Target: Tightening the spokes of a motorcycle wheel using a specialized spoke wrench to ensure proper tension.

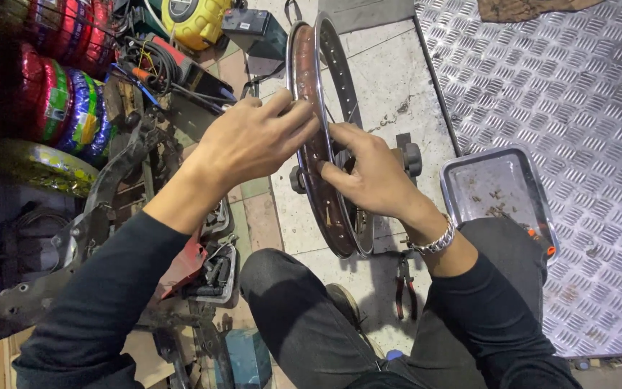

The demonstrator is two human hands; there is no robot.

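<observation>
While your left hand (253, 140) and right hand (368, 169) pinch the upright wheel rim (325, 130) | risk: it rolls off its stand (408, 155) | cause: thin fingertip grip | pliers (403, 284) underfoot on floor (390, 79).

The floor (390, 79) is pale, stained concrete with a few reddish and green tiles (257, 209) set into it. On the right lies a raised sheet of silver checker plate (577, 86). A metal tray (498, 191) sits at its edge. At the left, tyres in bright foil wrapping (59, 94) stand stacked on a rack, above dark frame parts (102, 209). The light is even and bright.
</observation>
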